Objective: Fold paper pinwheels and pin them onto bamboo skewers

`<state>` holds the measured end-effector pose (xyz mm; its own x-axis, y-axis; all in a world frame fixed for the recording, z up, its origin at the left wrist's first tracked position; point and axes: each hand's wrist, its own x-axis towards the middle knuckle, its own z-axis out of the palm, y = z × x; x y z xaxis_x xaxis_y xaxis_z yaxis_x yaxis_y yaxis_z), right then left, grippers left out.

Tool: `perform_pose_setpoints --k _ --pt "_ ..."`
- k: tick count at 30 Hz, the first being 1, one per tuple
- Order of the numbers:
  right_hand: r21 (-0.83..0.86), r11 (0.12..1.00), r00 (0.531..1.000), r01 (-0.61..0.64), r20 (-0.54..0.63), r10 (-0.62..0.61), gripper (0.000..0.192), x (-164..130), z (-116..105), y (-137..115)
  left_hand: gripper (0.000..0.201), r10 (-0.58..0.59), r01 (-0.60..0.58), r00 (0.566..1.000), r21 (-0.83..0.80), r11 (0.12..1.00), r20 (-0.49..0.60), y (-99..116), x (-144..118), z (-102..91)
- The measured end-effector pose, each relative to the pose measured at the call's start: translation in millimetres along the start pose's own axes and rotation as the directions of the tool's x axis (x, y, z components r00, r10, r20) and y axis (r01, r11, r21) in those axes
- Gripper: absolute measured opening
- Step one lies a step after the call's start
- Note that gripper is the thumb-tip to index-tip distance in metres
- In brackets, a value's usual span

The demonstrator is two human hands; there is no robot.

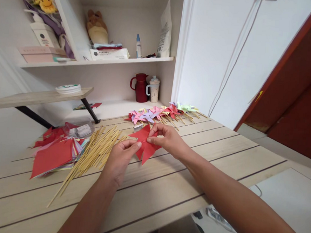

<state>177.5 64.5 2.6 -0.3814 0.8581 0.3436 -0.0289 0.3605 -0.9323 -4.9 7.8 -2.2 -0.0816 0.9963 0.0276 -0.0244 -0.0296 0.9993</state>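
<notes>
A red paper piece (149, 152) with several pointed, cut corners is held up above the table between both hands. My left hand (121, 156) pinches its left side between thumb and fingers. My right hand (167, 140) is closed on its upper right part near the middle, thumb and fingertips together. Left of my left hand lies a loose pile of thin wooden sticks (95, 155). Farther left is a stack of coloured paper sheets (54, 157) with a red one on top. Finished-looking paper pinwheels (151, 116) on sticks lie in a row at the far edge.
The slatted wooden table (194, 168) runs toward a white wall on the right. Behind it, a shelf holds a dark red jug (140, 88) and a lidded cup (154, 90). A small raised wooden stand (40, 98) rises at the back left, near a clear plastic packet (83, 130).
</notes>
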Motion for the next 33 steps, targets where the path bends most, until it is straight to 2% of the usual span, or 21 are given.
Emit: perform_pose_setpoints --k 4,8,13,25,33 --pt "-0.108 0.990 0.996 0.090 -0.009 -0.091 0.014 -0.5 -0.8 -0.5 0.025 -0.006 0.004 1.000 -0.052 0.999 -0.031 -1.2 0.9 0.7" --pt "-0.115 0.989 0.996 0.091 -0.004 -0.093 0.013 -0.2 -0.9 -1.4 0.027 -0.007 0.007 1.000 -0.055 0.998 0.009 -3.0 1.5 -1.2" --pt "-0.113 0.988 0.995 0.104 0.002 -0.104 0.012 -0.8 -1.0 -2.5 0.027 -0.009 0.009 1.000 -0.061 0.998 0.009 -3.9 1.9 -1.1" --pt "-0.020 0.996 0.996 0.085 -0.018 -0.085 0.018 -2.5 1.1 -1.8 0.030 0.039 -0.044 0.997 -0.083 0.996 -0.065 -3.6 0.4 1.7" --pt "-0.088 0.991 0.993 0.105 -0.053 -0.110 0.013 -2.9 1.7 -4.1 0.032 0.026 -0.027 0.998 -0.032 0.999 -0.048 0.8 -1.6 4.7"
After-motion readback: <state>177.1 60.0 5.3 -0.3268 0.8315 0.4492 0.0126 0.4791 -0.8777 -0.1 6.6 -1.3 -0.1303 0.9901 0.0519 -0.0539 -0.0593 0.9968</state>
